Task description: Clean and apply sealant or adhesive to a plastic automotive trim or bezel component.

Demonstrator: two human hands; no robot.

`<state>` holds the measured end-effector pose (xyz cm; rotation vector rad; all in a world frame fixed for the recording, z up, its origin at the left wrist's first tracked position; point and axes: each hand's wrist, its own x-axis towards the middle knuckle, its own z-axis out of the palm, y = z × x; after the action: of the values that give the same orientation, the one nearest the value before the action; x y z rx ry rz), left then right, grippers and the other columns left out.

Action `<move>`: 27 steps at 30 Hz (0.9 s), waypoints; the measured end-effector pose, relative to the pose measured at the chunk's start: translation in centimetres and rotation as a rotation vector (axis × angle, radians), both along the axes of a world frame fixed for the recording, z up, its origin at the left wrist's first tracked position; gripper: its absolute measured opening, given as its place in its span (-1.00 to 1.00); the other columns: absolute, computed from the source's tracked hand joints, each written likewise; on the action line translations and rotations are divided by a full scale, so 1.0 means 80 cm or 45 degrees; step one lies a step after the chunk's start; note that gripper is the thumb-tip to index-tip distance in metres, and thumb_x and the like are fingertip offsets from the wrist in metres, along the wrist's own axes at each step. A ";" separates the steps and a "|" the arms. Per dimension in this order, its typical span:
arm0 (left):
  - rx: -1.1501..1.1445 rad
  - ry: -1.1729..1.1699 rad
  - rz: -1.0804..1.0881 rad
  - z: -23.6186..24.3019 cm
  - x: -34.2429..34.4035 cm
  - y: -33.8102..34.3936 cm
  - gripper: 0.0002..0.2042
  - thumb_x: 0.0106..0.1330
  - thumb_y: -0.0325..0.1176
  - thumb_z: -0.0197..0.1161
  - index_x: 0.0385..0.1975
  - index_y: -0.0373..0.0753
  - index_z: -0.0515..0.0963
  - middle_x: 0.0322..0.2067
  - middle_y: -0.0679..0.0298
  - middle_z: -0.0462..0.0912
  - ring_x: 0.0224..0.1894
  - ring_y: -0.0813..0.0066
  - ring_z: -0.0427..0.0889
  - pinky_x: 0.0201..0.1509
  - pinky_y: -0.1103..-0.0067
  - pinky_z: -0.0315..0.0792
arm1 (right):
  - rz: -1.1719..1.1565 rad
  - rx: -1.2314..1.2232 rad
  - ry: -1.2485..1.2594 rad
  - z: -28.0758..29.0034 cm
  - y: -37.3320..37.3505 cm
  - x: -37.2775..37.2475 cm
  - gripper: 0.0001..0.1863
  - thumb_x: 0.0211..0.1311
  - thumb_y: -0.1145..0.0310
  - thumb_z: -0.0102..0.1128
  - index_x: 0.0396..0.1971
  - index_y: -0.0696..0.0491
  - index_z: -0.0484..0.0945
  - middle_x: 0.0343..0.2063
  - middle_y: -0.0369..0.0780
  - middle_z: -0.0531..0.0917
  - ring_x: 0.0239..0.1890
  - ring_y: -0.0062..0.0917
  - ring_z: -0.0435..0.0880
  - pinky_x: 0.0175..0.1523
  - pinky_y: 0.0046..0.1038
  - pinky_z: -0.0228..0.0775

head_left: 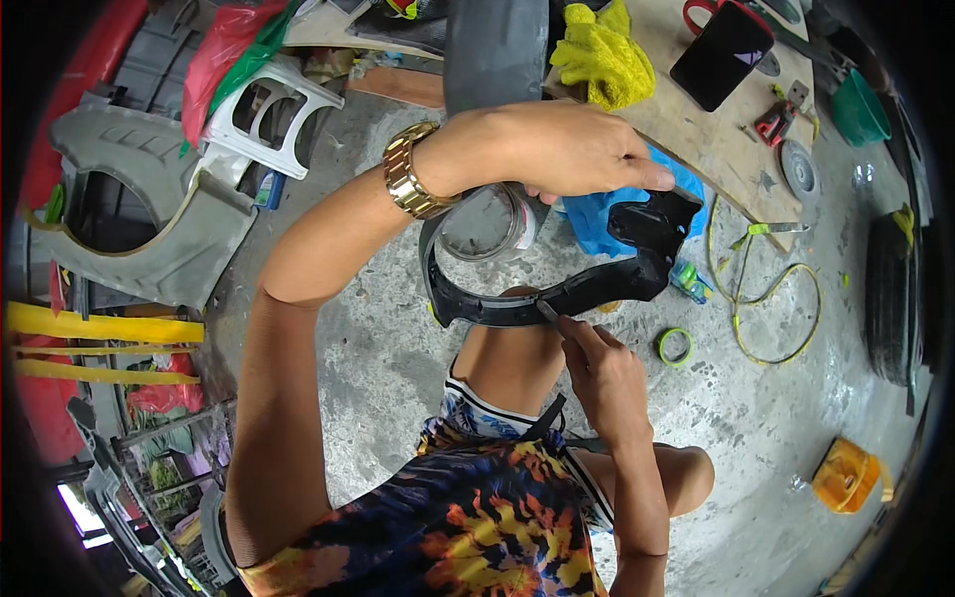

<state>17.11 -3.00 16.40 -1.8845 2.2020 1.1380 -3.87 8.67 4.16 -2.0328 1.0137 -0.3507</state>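
A curved black plastic trim piece (607, 282) is held up above my knee, its hollow, moulded side partly in view. My left hand (582, 154), with a gold watch (408, 171) on the wrist, reaches across the top and grips the far end of the piece; most of its fingers are hidden. Below, my right hand (605, 383) is closed in a pinch around a thin grey flat-tipped tool (546, 310). The tool's tip touches the lower edge of the trim; its exact kind is not clear.
A wooden table (686, 129) at the upper right holds a yellow cloth (604, 55) and a phone (722, 55). A looped hose (774, 356), green tape roll (673, 346) and orange container (848, 476) lie on the concrete floor. Grey fender panels (129, 159) stand left.
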 end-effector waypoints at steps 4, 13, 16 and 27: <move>0.025 0.034 -0.007 -0.006 0.003 -0.005 -0.44 0.42 0.19 -0.08 -0.02 -0.22 0.56 -0.65 0.18 0.51 -0.75 0.41 0.51 -0.57 0.51 0.43 | -0.018 -0.015 -0.033 -0.010 -0.007 0.006 -0.80 0.24 0.43 0.19 -0.13 -0.02 0.59 -0.48 -0.08 0.66 -0.47 -0.12 0.64 -0.37 -0.22 0.45; 0.098 0.064 0.011 -0.014 0.006 -0.024 -0.43 0.38 0.22 -0.02 -0.07 -0.22 0.58 -0.68 0.25 0.45 -0.76 0.49 0.50 -0.74 0.57 0.40 | 0.004 -0.021 -0.093 -0.036 -0.008 0.004 -0.75 0.25 0.40 0.21 -0.07 -0.07 0.58 -0.52 -0.10 0.66 -0.47 -0.14 0.66 -0.40 -0.28 0.45; 0.118 0.064 0.040 -0.021 0.008 -0.027 -0.43 0.38 0.22 -0.03 -0.08 -0.22 0.58 -0.68 0.25 0.45 -0.75 0.49 0.50 -0.74 0.58 0.41 | -0.017 -0.093 -0.093 -0.047 -0.009 0.004 -0.73 0.27 0.39 0.16 -0.04 -0.15 0.55 -0.41 -0.10 0.70 -0.45 -0.16 0.68 -0.42 -0.23 0.49; 0.060 0.098 0.026 -0.013 -0.001 -0.023 -0.47 0.40 0.16 -0.01 -0.16 -0.28 0.57 -0.74 0.24 0.45 -0.78 0.47 0.47 -0.74 0.55 0.37 | 0.266 -0.047 0.152 -0.002 -0.030 0.002 -0.79 0.30 0.40 0.12 -0.08 -0.02 0.51 -0.48 -0.05 0.67 -0.43 -0.13 0.66 -0.39 -0.18 0.46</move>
<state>17.02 -4.87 15.38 -1.8794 2.1780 1.2752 -3.69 6.24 4.04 -2.1913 0.8603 -0.1400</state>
